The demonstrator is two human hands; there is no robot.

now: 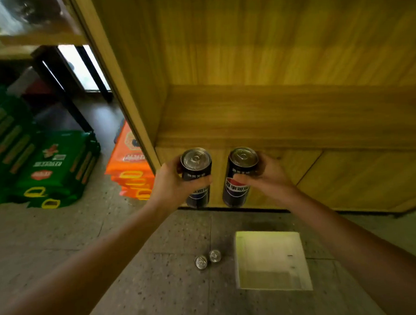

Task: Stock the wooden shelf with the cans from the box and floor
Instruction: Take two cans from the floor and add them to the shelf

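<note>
Black cans before the wooden shelf [272, 114]: left can [196, 159] in my left grip [170, 182], right can [242, 159] in my right grip [270, 178].
Head view: each grip is curled tight round its can's middle, thumb across the label. Both cans are upright, near each other but apart, their tops just below the shelf board's front edge. On the grey floor [149, 282] two more cans [201, 262] stand side by side, just left of the open white box [268, 251]. Green sacks [56, 166] and orange sacks [132, 167] lie stacked at left.
</note>
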